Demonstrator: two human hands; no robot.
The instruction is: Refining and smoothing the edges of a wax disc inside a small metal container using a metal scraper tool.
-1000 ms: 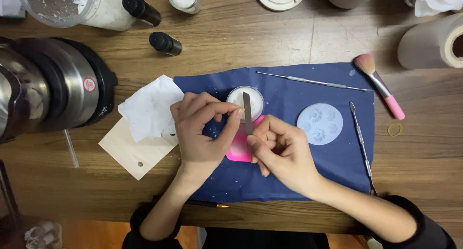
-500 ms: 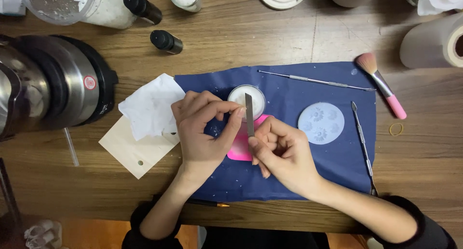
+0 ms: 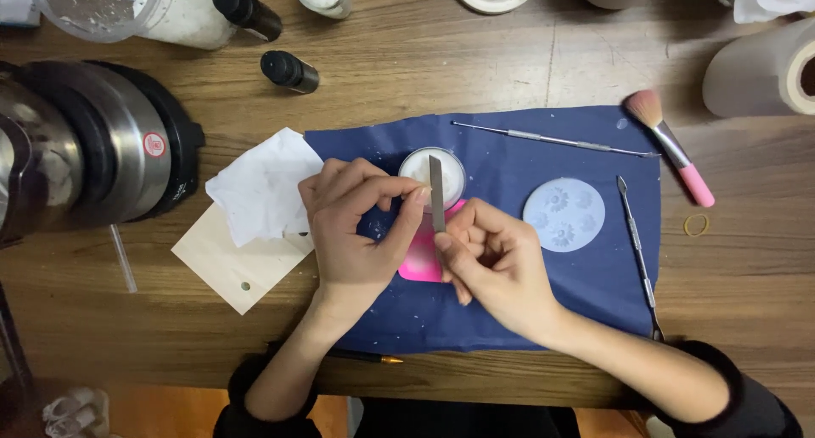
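My right hand [image 3: 492, 264] grips a thin grey metal file [image 3: 436, 192] upright by its lower end. My left hand [image 3: 356, 226] pinches something very small at its fingertips against the side of the file; the piece itself is too small to make out. Both hands hover over a dark blue cloth [image 3: 526, 319]. Just behind the fingers stands a small round pot of white powder [image 3: 447, 173]. Partly hidden under the hands lies a pink pad [image 3: 420, 260].
A round pale blue flower mould [image 3: 564, 215], two thin metal tools [image 3: 556, 139] [image 3: 637, 251] and a pink-handled brush [image 3: 671, 145] lie to the right. White tissue [image 3: 265, 188] on a wooden tag [image 3: 233, 264] lies left, beside a steel pot [image 3: 76, 154]. Dark bottles [image 3: 289, 70], jars and a paper roll [image 3: 764, 69] stand behind.
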